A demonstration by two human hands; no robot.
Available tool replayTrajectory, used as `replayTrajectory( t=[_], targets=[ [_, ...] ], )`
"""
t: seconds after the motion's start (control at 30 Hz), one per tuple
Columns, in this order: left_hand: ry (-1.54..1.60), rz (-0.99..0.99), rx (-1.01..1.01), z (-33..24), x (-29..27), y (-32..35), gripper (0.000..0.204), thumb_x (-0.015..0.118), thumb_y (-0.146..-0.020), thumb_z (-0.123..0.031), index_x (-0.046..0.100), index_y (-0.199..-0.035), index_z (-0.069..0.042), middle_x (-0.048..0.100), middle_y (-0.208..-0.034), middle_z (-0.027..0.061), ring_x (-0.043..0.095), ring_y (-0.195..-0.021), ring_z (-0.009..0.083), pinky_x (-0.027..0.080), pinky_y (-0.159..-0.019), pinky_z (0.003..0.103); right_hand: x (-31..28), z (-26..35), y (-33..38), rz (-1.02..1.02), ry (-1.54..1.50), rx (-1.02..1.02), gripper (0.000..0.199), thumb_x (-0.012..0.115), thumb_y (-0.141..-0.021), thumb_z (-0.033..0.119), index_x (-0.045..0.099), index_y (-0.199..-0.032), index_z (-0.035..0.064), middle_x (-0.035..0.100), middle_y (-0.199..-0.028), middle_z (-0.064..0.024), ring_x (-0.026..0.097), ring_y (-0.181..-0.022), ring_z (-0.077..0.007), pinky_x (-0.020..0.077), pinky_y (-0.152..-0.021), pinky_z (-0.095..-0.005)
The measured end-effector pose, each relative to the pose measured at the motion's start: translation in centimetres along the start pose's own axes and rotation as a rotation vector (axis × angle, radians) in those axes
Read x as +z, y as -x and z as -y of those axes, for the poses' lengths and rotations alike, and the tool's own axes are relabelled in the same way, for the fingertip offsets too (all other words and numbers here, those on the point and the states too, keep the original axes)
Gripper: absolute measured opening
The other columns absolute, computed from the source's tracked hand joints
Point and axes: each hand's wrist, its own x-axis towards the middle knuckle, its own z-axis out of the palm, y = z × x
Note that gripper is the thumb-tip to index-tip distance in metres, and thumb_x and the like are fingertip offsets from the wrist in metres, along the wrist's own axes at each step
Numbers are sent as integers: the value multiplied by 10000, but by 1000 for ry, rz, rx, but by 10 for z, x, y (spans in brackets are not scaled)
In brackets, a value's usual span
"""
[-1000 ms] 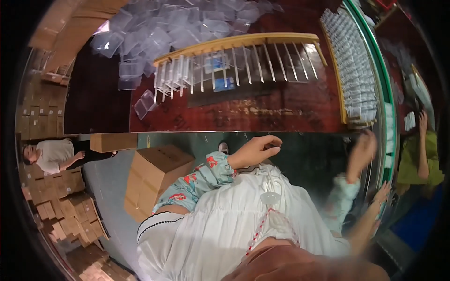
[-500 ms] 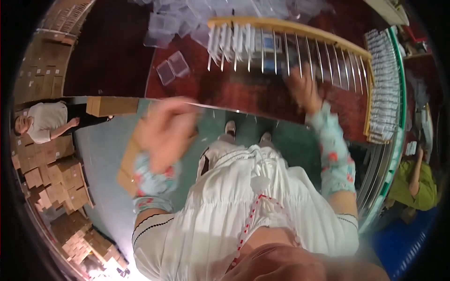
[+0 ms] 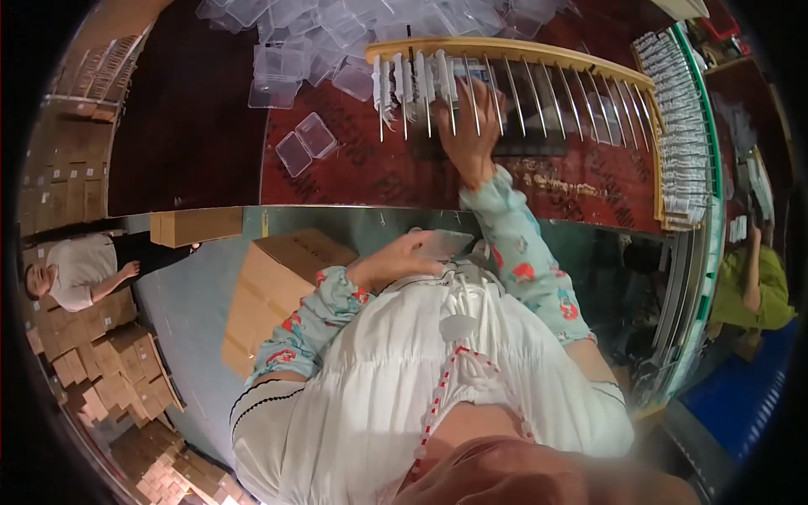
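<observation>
My left hand (image 3: 394, 259) is in front of my waist, below the table edge, its fingers closed on a clear plastic case (image 3: 446, 245). Over the table, my right hand (image 3: 471, 139) reaches in among the thin metal rods of a wooden rack (image 3: 513, 48). Its fingers are stretched out and partly hidden behind the rods. Just left of them, several white bundles (image 3: 419, 77) hang on the rods at the rack's left end. A second clear case (image 3: 306, 143) lies opened out on the dark red table (image 3: 370, 177).
Many clear cases (image 3: 307, 42) are heaped at the table's far side. A rack packed with white bundles (image 3: 683, 143) stands along the right. A cardboard box (image 3: 278, 286) is on the floor at left. One person (image 3: 80, 269) is at far left, another in green (image 3: 753, 290) at far right.
My left hand has come right and in to my waist, where a clear case now shows in it. My right hand has moved left along the rods toward the white bundles.
</observation>
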Motion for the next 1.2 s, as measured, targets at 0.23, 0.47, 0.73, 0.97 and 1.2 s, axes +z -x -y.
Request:
replayTrajectory(
  t=[0.23,0.47,0.73,0.97,1.2],
  targets=[
    [822,-243,264,-6,-15,-19,455,580,-945,-294,457,-1311,-53,521,-1315,142,555,-1173,275,464,-1004,514,-10,-7,46,137,129,-30,532,623,-672,47,531,-1187,-46,582,-1134,-215,545,-1070,-425,461,-899,-481],
    [848,-471,195,-11,16,-72,525,494,-899,-639,614,-1106,-172,674,-1020,49,649,-942,243,520,-782,459,-90,20,64,524,431,-441,76,559,-766,136,490,-797,137,472,-734,-19,549,-660,-168,446,-535,-298],
    [1038,-481,479,-32,17,-4,641,437,-863,-737,612,-1064,-155,668,-1002,34,632,-932,234,509,-818,457,-93,77,26,514,570,-1001,72,561,-798,220,510,-823,175,499,-749,39,551,-669,-102,414,-531,-281],
    [1083,-256,950,-1,1,54,532,481,-951,-538,603,-1201,-85,641,-1189,102,592,-1114,234,433,-1005,391,-71,158,-1,708,52,-1380,174,609,-750,145,572,-910,87,552,-869,-56,597,-639,-164,475,-474,-283],
    [1245,-367,981,16,-19,133,631,414,-972,-533,482,-1304,-1,504,-1350,227,499,-1229,431,367,-1062,591,-22,374,-189,619,-424,-881,475,570,-844,146,465,-1289,16,586,-637,-140,566,-522,-321,466,-523,-400]
  ],
)
